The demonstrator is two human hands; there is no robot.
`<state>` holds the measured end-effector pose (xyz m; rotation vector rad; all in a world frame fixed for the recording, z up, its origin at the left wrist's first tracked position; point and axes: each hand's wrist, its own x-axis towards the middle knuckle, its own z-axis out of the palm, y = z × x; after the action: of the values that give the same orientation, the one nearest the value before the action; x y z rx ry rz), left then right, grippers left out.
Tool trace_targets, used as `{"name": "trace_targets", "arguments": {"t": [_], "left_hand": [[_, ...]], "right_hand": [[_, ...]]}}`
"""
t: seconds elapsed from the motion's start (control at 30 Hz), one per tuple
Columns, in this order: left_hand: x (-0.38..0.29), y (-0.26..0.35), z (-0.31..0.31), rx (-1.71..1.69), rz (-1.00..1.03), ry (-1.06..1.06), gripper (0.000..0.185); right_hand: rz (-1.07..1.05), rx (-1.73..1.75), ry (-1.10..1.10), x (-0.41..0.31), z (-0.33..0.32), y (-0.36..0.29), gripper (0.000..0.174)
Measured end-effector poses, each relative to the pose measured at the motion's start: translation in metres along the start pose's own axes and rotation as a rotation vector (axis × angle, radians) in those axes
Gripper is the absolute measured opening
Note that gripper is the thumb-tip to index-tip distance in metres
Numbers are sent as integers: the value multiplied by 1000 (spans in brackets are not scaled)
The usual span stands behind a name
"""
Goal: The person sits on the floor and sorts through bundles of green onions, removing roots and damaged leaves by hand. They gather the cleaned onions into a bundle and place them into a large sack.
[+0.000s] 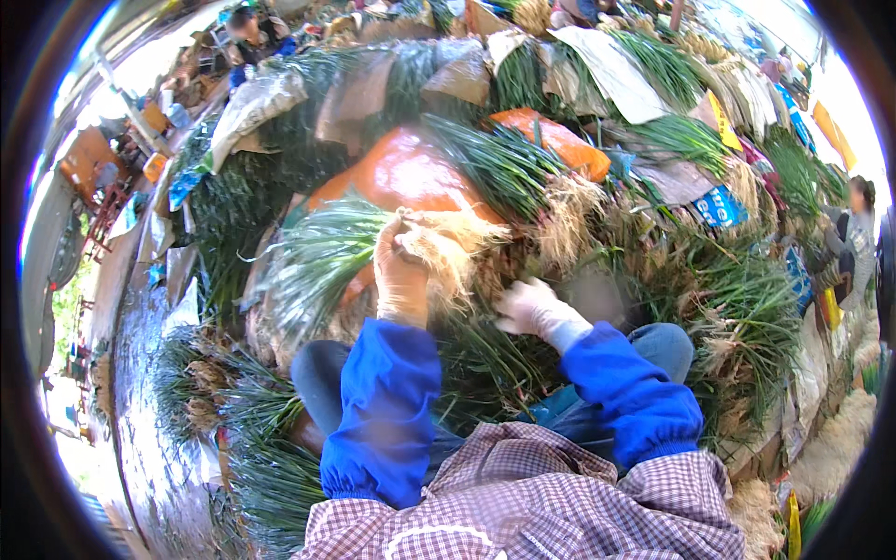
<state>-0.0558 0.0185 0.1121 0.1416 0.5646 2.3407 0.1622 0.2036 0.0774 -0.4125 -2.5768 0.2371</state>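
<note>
In a thin pale glove, my left hand (400,269) grips a bunch of green onions (325,241) near its root end. The leaves fan out to the left, and the pale stringy roots (455,245) spread to the right of my fist. Lower and to the right, my right hand (530,308), also gloved, is slightly blurred with its fingers curled. It hovers over or touches loose green onions (504,357) in front of my lap; whether it holds anything is hidden. Beyond the bunch bulges a shiny orange plastic covering (420,168).
Another green onion bunch (497,164) lies against the orange plastic, roots toward me. A heap of green onions (735,315) is at right, with more bunches (273,469) at lower left. Sacking (616,70) covers piles behind. People (255,42) (855,231) are at upper left and far right.
</note>
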Motion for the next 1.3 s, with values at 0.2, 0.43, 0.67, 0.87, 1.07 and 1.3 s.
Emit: {"name": "trace_targets", "arguments": {"t": [0.2, 0.43, 0.67, 0.87, 1.07, 1.3], "left_hand": [[-38, 46, 26, 93, 405, 135, 13], [-114, 144, 26, 133, 658, 75, 17], [-382, 252, -88, 718, 737, 597, 26], [-627, 230, -144, 618, 565, 1002, 36], [-688, 96, -214, 324, 658, 1266, 41], [-670, -86, -368, -453, 385, 1166, 35]], "right_hand": [[368, 1780, -428, 82, 22, -88, 53], [306, 1554, -559, 51, -35, -139, 11], [415, 406, -819, -15, 35, 61, 38], [648, 459, -1138, -30, 80, 95, 22], [649, 397, -1188, -22, 124, 83, 22], [517, 211, -1381, -37, 196, 58, 28]]}}
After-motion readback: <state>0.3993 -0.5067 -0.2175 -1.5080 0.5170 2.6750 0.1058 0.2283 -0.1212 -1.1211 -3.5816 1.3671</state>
